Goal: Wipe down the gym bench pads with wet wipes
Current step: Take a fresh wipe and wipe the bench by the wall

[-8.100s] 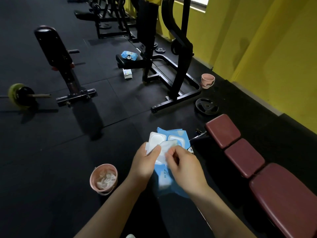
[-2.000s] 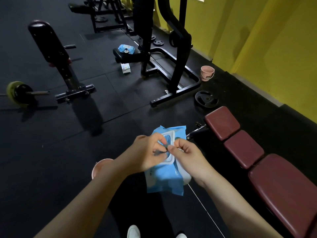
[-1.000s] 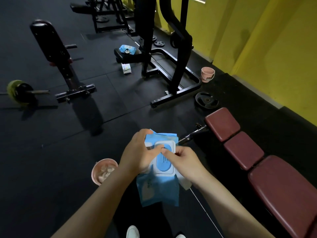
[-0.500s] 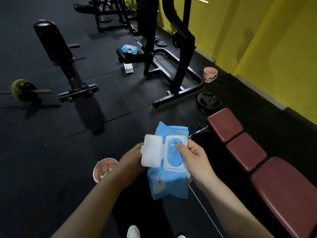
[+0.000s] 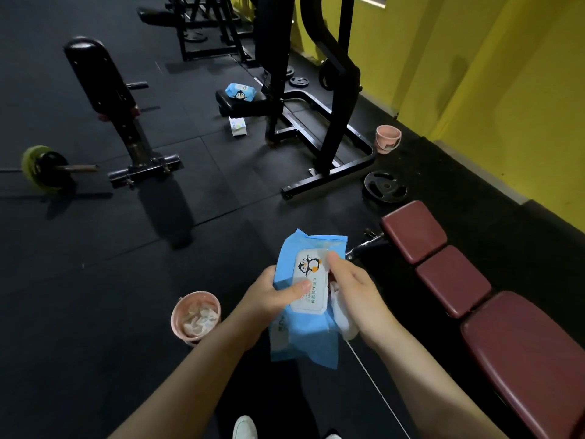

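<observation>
The left hand (image 5: 269, 296) grips a blue wet-wipe pack (image 5: 305, 331) — thumb on its closed white lid (image 5: 308, 285). The right hand (image 5: 354, 293) touches the lid's far end and holds a white wipe (image 5: 343, 315) against the pack's right side. Left of the pack stands a pink bucket (image 5: 195, 316); right of it, the maroon bench pads (image 5: 452, 280).

Glossy plastic wipes pack (image 5: 304, 331) — smooth maroon vinyl-like bench pads (image 5: 452, 280).

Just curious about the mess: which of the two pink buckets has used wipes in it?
The bucket on the floor beside the left hand holds crumpled wipes. The far bucket by the yellow wall shows none.
</observation>
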### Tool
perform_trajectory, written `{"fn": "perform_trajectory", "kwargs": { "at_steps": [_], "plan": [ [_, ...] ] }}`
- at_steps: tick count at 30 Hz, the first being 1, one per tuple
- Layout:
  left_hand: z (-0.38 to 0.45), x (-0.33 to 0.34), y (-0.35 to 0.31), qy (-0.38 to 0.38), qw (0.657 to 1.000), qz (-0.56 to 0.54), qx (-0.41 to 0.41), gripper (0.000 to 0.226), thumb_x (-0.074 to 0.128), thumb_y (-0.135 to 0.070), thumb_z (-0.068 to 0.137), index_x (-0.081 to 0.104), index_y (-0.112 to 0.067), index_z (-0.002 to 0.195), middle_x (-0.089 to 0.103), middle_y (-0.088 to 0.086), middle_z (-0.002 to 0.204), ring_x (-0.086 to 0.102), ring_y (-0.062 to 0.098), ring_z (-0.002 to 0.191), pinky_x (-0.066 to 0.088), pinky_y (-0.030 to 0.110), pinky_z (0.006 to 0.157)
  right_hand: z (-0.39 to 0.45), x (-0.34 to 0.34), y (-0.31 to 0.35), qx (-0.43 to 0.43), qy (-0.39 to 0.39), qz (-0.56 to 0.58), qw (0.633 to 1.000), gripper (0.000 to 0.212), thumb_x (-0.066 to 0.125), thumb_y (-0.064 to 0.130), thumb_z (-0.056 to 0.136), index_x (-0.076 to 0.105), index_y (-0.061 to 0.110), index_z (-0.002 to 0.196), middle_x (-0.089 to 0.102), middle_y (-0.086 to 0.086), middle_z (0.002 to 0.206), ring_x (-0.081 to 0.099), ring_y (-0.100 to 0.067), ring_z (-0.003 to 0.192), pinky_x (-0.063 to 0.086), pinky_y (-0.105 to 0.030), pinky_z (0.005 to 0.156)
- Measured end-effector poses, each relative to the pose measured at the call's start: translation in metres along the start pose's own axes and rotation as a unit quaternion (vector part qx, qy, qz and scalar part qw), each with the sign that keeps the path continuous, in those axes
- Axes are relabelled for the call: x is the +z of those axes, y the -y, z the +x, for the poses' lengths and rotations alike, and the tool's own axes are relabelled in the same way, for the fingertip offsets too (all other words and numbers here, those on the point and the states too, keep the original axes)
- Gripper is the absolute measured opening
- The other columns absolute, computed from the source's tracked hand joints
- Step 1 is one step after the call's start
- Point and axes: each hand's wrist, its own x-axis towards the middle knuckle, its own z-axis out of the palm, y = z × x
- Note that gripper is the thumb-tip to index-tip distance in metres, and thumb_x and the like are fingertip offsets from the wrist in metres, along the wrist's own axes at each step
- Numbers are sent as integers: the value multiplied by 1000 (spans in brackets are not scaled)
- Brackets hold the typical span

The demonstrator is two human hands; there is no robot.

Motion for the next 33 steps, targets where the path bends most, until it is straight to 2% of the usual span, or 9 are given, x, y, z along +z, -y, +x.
{"fn": "perform_trajectory", "kwargs": {
  "at_steps": [3,5,11,16,19,23,25,28,33],
  "plan": [
    [3,-3,2,-4,1000,9,13,43,81,-27,80,64,-13,117,74,9,108,72,28,99,57,48,88,-2,-4,1,-20,4,-48,999,39,67,25,90,49,-1,68,61,0,67,60,-7,67,47,-25,66],
    [5,-5,3,-13,1000,18,15,59,85,-36,74,61,-11,122,72,11,112,71,30,101,56,54,89,-1,-9,0,-23,-3,-78,997,30,64,10,92,52,-1,67,61,6,62,57,0,59,45,-16,59],
    [9,-14,10,-27,999,32,29,71,89,-40,70,58,-6,124,71,15,113,71,35,100,56,58,86,4,-12,-8,-22,-22,-124,992,36,71,19,87,51,-12,82,54,-10,74,48,-16,69,41,-33,68],
    [7,-17,9,-60,997,30,27,61,88,-35,70,60,-15,120,73,6,110,73,27,96,59,51,82,7,-4,-12,-37,-40,-130,990,31,70,12,87,50,-5,71,52,-6,68,48,-13,66,43,-29,65],
    [8,-18,13,-105,994,13,26,48,85,-27,73,60,-20,114,74,1,104,74,21,91,61,44,79,8,-1,-13,-30,-35,-132,990,29,70,20,88,57,-1,73,59,-3,68,54,-9,66,45,-27,66],
    [25,-28,32,-147,989,2,-4,44,78,-24,81,56,-20,118,71,5,110,73,22,93,61,44,79,15,-5,-17,-21,-126,-160,979,18,72,28,86,61,15,84,64,4,74,57,-5,67,46,-21,68],
    [39,-41,47,-171,983,49,-42,55,75,-23,86,46,-18,132,63,9,128,67,23,106,58,43,87,15,-10,-18,1,-148,-165,975,14,71,23,86,60,18,93,61,6,78,56,-7,71,44,-22,70],
    [55,-61,69,-189,948,224,-127,87,75,-33,85,24,-14,152,40,13,152,45,31,134,43,45,107,8,-16,-19,53,-132,-146,979,22,63,10,86,57,21,105,60,4,85,56,-9,76,43,-21,70],
    [58,-51,73,-118,956,251,-93,65,68,-24,91,36,-19,148,43,4,149,49,18,122,44,32,98,2,-22,-24,70,-148,-135,977,35,45,-2,85,56,23,108,58,3,88,55,-10,78,44,-21,70]
  ]
}}
